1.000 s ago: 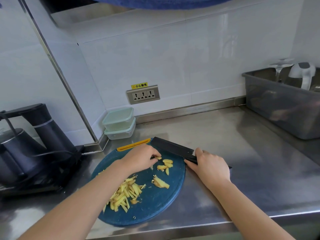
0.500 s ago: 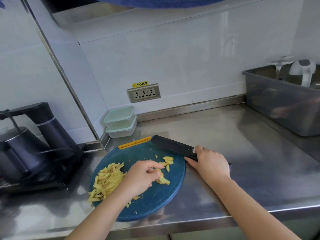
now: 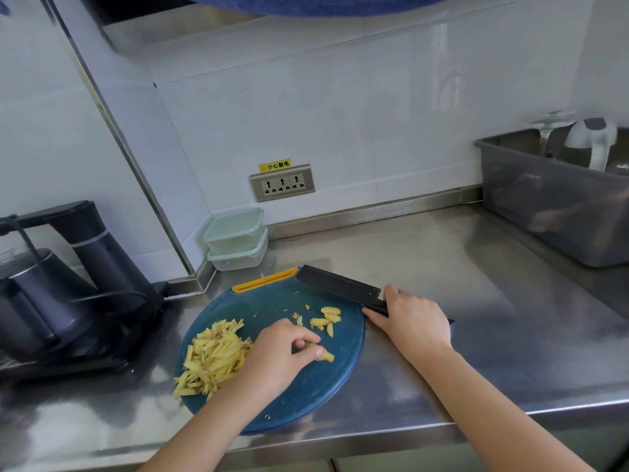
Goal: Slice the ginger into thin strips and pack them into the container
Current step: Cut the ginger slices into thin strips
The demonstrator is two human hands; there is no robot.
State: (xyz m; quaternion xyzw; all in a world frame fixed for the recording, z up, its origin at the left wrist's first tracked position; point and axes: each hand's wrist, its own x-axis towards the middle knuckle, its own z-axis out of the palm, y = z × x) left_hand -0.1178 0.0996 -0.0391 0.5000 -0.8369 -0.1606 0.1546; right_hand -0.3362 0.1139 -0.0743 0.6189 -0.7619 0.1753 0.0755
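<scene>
A: What is held in the hands?

B: A small piece of ginger (image 3: pixel 326 355) is pinched in the curled fingers of the left hand (image 3: pixel 282 352), near the middle of the cutting board (image 3: pixel 306 396). The handle of the knife (image 3: pixel 337 286) is gripped by the right hand (image 3: pixel 413 321) at the board's right edge, with the blade laid low and pointed far-left.

A: How is this step best done?

B: The piece is judged to be on its way to being set down for slicing. It should be laid on its flattest face so that rolling is prevented, and the fingertips should be tucked back before the blade is brought over. Thin, even cuts are wanted, not wedges.

A: And the rest of the ginger?

B: A few slices (image 3: pixel 328 316) lie uncut just beyond the left hand, between it and the blade. The finished strips (image 3: pixel 212 357) are heaped on the board's left side, reaching its near-left rim. They should be kept from being swept off.

A: The packing?

B: Two containers (image 3: pixel 236 238) are stacked at the far left against the wall, well apart from the board, lids on. Nothing appears packed yet.
</scene>
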